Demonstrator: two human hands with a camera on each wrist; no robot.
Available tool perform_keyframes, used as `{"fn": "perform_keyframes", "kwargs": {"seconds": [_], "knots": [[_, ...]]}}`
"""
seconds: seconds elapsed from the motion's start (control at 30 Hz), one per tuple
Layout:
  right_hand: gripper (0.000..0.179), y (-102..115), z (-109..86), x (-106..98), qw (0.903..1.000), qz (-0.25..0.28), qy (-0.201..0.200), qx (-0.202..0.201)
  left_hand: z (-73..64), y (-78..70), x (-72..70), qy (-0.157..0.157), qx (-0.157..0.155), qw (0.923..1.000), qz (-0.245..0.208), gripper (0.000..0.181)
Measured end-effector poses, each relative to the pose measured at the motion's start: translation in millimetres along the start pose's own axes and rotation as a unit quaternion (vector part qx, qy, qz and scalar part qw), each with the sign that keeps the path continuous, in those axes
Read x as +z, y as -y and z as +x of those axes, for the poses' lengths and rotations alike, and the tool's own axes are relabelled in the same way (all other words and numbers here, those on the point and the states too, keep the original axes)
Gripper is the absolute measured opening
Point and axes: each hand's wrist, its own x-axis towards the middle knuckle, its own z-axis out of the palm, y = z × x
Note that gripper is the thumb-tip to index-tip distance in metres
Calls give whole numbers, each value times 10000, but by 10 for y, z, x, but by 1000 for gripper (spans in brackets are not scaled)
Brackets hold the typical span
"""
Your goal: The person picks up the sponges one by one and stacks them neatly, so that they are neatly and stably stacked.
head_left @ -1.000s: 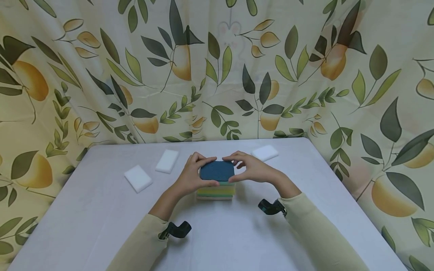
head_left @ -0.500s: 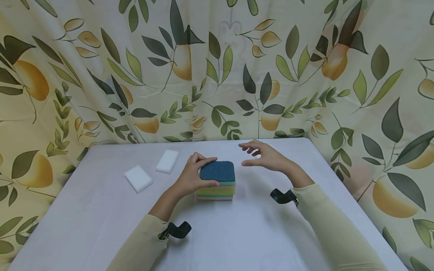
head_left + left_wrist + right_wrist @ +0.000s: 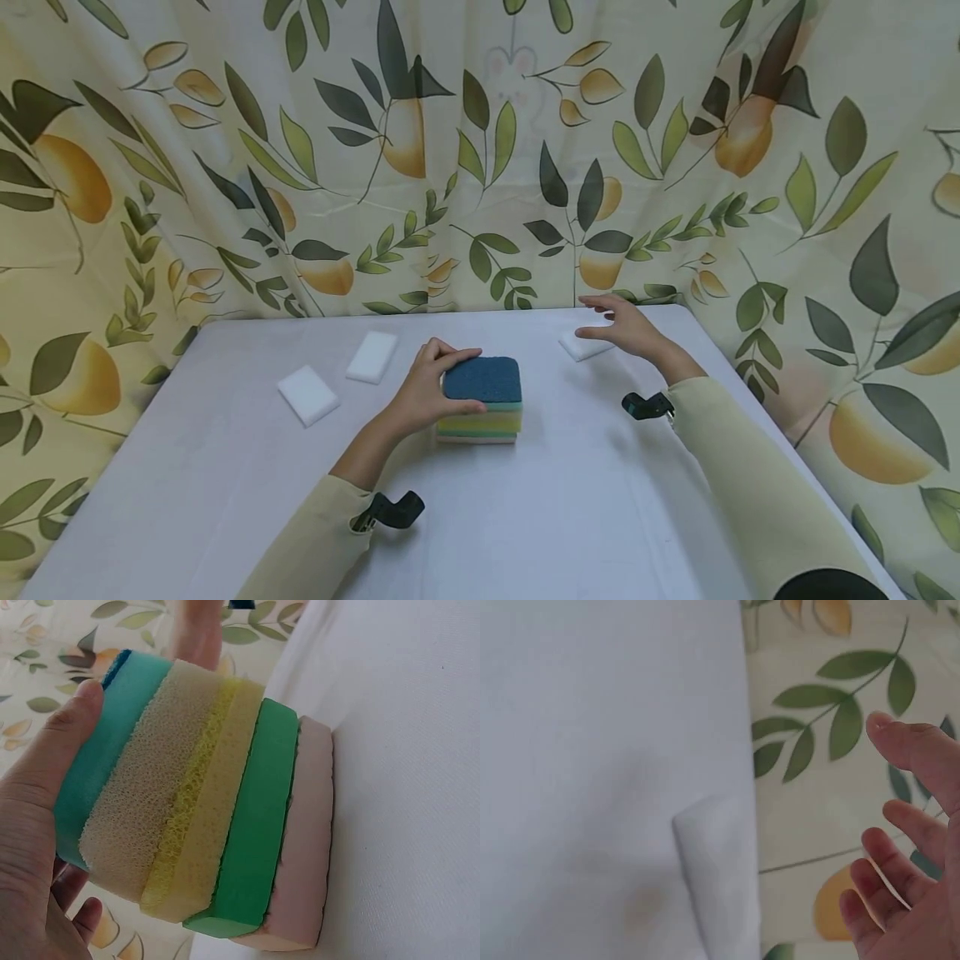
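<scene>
A stack of sponges stands at the middle of the table. Its top piece is a teal sponge with a dark blue face. My left hand grips this top sponge from the left, thumb along the near side and fingers on the far side. Below it, the left wrist view shows a beige sponge, a yellow sponge, a green sponge and a pale pink sponge. My right hand hovers over a white sponge at the back right, fingers spread and holding nothing; it hides part of that sponge.
Two more white sponges lie left of the stack, one farther back and one nearer. A white cloth covers the table. Behind its back edge hangs a fruit-patterned curtain.
My right hand has left the top of the stack and moved right and back, over the far right white sponge. My left hand has stayed on the stack.
</scene>
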Motion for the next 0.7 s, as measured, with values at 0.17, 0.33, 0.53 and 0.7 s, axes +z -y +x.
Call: {"fn": "perform_keyframes", "kwargs": {"seconds": [0.17,0.33,0.53,0.7], "knots": [[78,-243,63,5,9995,-16,-56,315,1,24,16,-25,80,9999,-116,80],[77,-440,72,34,9983,139,46,564,-9,23,26,-6,105,9998,-168,79],[74,-580,87,68,9971,300,16,697,7,16,28,7,72,9999,-137,79],[74,-621,130,118,9962,274,120,813,-4,23,15,-14,37,9999,-117,79]]}}
